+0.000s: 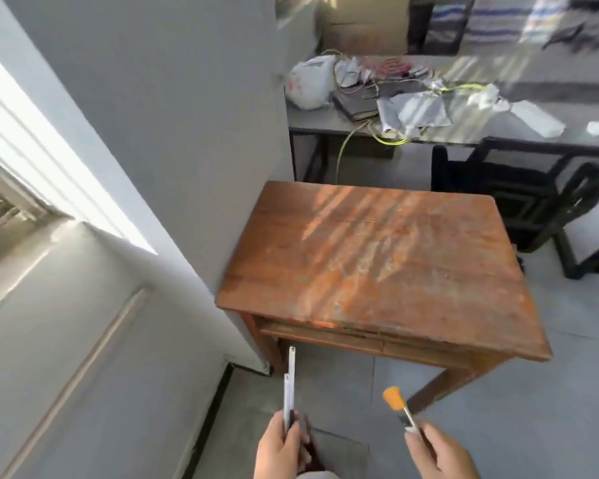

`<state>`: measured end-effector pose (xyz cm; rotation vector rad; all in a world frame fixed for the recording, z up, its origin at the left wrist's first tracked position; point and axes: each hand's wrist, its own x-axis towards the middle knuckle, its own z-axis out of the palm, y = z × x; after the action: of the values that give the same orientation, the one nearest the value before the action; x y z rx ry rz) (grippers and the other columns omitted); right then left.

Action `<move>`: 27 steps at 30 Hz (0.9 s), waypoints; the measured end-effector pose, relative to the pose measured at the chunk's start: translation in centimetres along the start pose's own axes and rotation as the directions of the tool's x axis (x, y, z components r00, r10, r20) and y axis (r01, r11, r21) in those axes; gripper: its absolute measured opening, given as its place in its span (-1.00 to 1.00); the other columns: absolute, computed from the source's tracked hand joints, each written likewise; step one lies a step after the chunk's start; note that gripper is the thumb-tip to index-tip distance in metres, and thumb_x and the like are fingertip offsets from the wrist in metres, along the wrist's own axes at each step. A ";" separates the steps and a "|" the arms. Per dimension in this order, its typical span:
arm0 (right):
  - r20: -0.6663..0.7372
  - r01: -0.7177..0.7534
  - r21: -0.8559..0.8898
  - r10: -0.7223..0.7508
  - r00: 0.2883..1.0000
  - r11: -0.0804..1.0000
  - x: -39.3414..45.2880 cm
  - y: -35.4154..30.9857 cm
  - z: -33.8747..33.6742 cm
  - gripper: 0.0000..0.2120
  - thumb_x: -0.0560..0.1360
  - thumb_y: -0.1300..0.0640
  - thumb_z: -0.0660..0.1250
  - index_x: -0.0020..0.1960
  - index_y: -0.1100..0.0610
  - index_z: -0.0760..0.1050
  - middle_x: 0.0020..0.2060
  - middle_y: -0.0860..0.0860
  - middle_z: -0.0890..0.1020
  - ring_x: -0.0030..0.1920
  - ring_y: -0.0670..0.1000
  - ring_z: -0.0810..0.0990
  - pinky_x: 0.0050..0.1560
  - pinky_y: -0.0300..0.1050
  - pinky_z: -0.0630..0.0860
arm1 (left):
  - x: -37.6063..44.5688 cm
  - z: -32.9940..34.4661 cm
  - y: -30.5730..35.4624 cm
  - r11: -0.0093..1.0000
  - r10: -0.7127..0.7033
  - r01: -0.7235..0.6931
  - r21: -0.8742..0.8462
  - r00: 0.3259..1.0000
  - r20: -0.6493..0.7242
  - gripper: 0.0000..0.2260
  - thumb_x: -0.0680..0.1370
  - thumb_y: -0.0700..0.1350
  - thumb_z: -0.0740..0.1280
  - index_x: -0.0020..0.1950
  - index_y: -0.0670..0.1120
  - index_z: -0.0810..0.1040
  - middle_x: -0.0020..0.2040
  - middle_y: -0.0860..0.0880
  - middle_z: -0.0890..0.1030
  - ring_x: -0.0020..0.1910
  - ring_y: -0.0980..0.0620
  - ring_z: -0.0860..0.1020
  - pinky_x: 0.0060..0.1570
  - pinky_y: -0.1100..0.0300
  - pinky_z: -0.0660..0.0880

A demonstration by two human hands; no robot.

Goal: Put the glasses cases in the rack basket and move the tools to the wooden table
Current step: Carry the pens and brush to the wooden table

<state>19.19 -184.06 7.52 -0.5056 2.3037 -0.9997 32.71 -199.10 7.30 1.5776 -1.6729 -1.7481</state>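
Observation:
The wooden table [377, 264] stands ahead of me, its brown top bare and streaked with sunlight. My left hand [281, 447] at the bottom centre grips a thin white folding ruler [290, 382] that points up toward the table's near left leg. My right hand [440, 451] at the bottom right holds a small brush by its handle, with the orange bristles [394, 397] pointing up and left. Both hands hover over the floor, short of the table's front edge. No glasses cases or rack basket are in view.
A white wall corner [187, 133] rises left of the table. Behind it stands a grey desk [312, 122] cluttered with a plastic bag [310, 81], cables and foil. A black chair [519, 202] stands to the right of the wooden table.

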 end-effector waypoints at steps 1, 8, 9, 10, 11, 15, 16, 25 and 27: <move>-0.001 0.002 0.000 -0.002 1.000 1.000 1.0 -0.8 0.1 -0.59 0.31 -0.05 0.43 -0.46 -0.52 0.36 -0.51 -0.21 0.60 -0.42 -0.40 0.48 -0.31 -0.54 0.37 | 1.4 0.0 0.9 1.000 -0.010 0.010 -0.004 1.000 0.005 -0.79 0.46 -0.43 0.19 -0.29 -0.18 0.48 -0.70 0.01 0.44 -0.73 0.21 0.38 -0.67 0.45 0.32; 0.009 0.080 -0.014 -0.079 0.997 0.997 12.5 -9.4 2.7 -0.80 0.46 0.17 0.28 -0.10 -0.13 0.39 -0.45 -0.05 0.46 -0.35 -0.15 0.51 -0.29 -0.43 0.37 | 14.9 -1.4 8.5 0.999 0.006 -0.009 0.040 0.997 0.081 -0.76 0.52 -0.35 0.14 -0.28 -0.10 0.42 -0.49 -0.07 0.42 -0.65 0.11 0.35 -0.67 0.39 0.28; -0.035 0.083 0.021 -0.082 0.996 0.996 14.0 -10.8 3.0 -0.84 0.45 0.16 0.31 -0.05 -0.08 0.42 -0.47 -0.08 0.45 -0.41 -0.10 0.48 -0.31 -0.42 0.37 | 16.8 -1.6 9.7 0.996 0.038 -0.045 0.073 0.995 0.092 -0.79 0.52 -0.32 0.16 -0.26 -0.09 0.43 -0.48 -0.05 0.41 -0.60 0.07 0.35 -0.65 0.40 0.28; -0.078 0.088 0.060 -0.083 0.993 0.994 15.3 -12.0 3.3 -0.84 0.43 0.13 0.33 -0.01 -0.04 0.45 -0.50 -0.11 0.45 -0.43 -0.11 0.46 -0.32 -0.40 0.38 | 18.5 -1.8 10.8 0.991 0.070 -0.080 0.110 0.993 0.090 -0.83 0.53 -0.29 0.18 -0.23 -0.10 0.43 -0.47 -0.03 0.41 -0.55 0.05 0.35 -0.62 0.38 0.26; -0.111 0.080 0.092 -0.070 0.991 0.993 16.5 -13.0 3.6 -0.82 0.42 0.11 0.34 0.01 -0.04 0.46 -0.48 -0.14 0.46 -0.41 -0.13 0.46 -0.32 -0.35 0.39 | 20.0 -1.8 12.0 0.982 0.106 -0.118 0.145 0.990 0.090 -0.87 0.53 -0.25 0.19 -0.21 -0.12 0.43 -0.46 -0.02 0.41 -0.51 0.04 0.35 -0.60 0.36 0.25; -0.147 -0.019 0.073 0.030 0.989 0.997 20.6 -15.0 4.1 -0.71 0.41 0.21 0.36 0.05 -0.04 0.40 -0.26 -0.13 0.49 -0.26 -0.05 0.47 -0.27 -0.21 0.35 | 24.7 -1.3 16.0 0.959 0.126 -0.151 0.238 0.985 0.115 -0.81 0.56 -0.13 0.14 -0.26 -0.05 0.37 -0.41 -0.01 0.40 -0.45 0.05 0.38 -0.49 0.27 0.28; -0.171 -0.030 0.051 0.038 0.984 0.998 20.7 -15.1 3.9 -0.71 0.40 0.26 0.35 0.08 0.05 0.46 -0.27 -0.14 0.49 -0.26 -0.02 0.46 -0.27 -0.22 0.34 | 24.9 -1.1 16.4 0.951 0.124 -0.153 0.268 0.985 0.121 -0.83 0.56 -0.12 0.12 -0.23 -0.05 0.37 -0.38 -0.02 0.42 -0.43 0.04 0.39 -0.43 0.20 0.29; -0.149 -0.041 -0.079 0.029 0.988 0.996 30.0 -17.6 4.9 -0.72 0.44 0.28 0.26 0.15 0.25 0.40 -0.15 0.08 0.52 -0.02 0.21 0.55 -0.16 -0.11 0.31 | 32.2 2.0 20.5 0.783 -0.033 0.006 0.622 0.999 0.032 -0.75 0.56 -0.22 0.04 0.21 -0.24 0.30 0.26 -0.24 0.43 0.22 -0.22 0.43 0.15 0.01 0.40; -0.123 -0.025 -0.106 0.012 0.992 0.994 32.6 -19.0 5.6 -0.83 0.45 0.26 0.24 0.04 0.25 0.42 -0.14 0.19 0.58 -0.04 0.21 0.55 -0.18 -0.06 0.32 | 34.3 3.2 21.9 0.737 -0.037 0.047 0.674 0.999 -0.030 -0.74 0.55 -0.25 0.04 0.23 -0.23 0.25 0.30 -0.23 0.37 0.27 -0.21 0.38 0.20 0.00 0.37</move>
<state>-0.12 -217.00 7.25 -0.4771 2.4767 -0.9252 6.79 -230.59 7.30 1.8912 -2.4623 -1.1677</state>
